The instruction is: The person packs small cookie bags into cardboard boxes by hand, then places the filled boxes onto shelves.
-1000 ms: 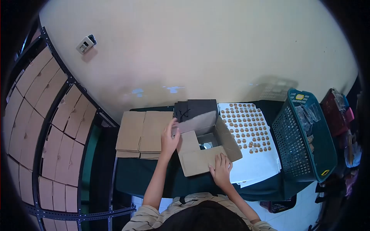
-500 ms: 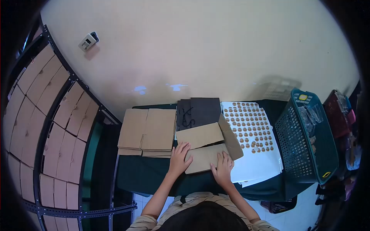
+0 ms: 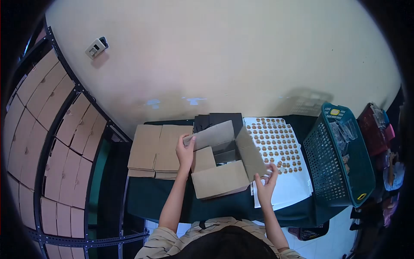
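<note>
An open cardboard box (image 3: 220, 179) stands at the middle of the table with its flaps raised or folded out. Small things inside it show only in part. My left hand (image 3: 185, 154) is closed on the left end of the back flap, thumb on the inner side. At the front right corner, my right hand (image 3: 266, 183) has the right flap's edge between thumb and curved fingers. Left of the box lies a stack of flat cardboard pieces (image 3: 144, 144). Behind it are black flat packages (image 3: 226, 117). White sheets with rows of round brown stickers (image 3: 280, 142) lie to the right.
A green plastic basket (image 3: 325, 159) with clear plastic packets stands at the table's right end. On the left, a black metal rack (image 3: 41, 172) holds many cardboard boxes. Dark green cloth (image 3: 151, 194) covers the table. A wall socket (image 3: 95, 48) is at upper left.
The box flaps have been opened, so the inside shows. My left hand has moved up to the back flap; my right hand has shifted right to the right flap.
</note>
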Demonstrator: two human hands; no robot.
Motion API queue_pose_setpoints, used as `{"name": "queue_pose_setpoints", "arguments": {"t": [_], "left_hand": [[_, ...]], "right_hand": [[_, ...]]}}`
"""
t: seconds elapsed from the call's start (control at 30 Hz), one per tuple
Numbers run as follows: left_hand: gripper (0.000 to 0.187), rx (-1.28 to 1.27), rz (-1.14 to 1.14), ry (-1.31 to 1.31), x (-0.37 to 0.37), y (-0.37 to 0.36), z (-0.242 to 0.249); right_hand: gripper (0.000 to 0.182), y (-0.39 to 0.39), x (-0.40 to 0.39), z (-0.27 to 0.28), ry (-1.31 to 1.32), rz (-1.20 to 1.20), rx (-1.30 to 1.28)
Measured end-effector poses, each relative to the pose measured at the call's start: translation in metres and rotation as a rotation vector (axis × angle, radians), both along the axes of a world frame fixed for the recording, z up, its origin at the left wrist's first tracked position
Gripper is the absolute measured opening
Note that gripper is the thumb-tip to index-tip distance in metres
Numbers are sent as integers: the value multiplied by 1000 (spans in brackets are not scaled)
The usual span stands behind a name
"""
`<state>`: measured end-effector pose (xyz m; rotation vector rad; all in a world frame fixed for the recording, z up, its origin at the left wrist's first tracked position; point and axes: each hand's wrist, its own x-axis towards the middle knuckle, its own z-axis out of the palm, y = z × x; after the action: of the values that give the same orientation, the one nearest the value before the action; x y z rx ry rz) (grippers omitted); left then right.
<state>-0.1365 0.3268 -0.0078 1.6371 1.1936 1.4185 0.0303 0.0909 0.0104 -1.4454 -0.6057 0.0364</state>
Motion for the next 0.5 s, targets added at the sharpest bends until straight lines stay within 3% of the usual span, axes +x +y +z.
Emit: {"name": "queue_pose_setpoints", "arguments": {"t": [0.07,0.13,0.17,0.27,0.33,0.37,0.4,0.5], "left_hand": [[24,-22,-10,-42,3,0,0],[24,-58,-42,-35,2,0,0],[24,-62,-41,-32,1,-1,-2],[27,-94,-128,-28,1,-6,-3],[40,-121,-152,-30,1,-16,1],[59,-88,-199,-41,0,-13,-20],[69,-92,-140,74,0,-29,-10],[72,33,-201,82,5,-65,-20]], "right_hand": [[32,-6,8,-6,63,576,-357],[22,-7,-15,-8,-458,582,-379],[28,-6,-21,-12,-623,640,-453],[28,-4,-37,-21,-739,519,-605],[29,-2,-30,-26,-687,554,-594],[29,-1,-27,-25,-704,576,-599],[30,0,-24,-23,-721,594,-602],[31,-2,-29,-25,-684,572,-651]]}}
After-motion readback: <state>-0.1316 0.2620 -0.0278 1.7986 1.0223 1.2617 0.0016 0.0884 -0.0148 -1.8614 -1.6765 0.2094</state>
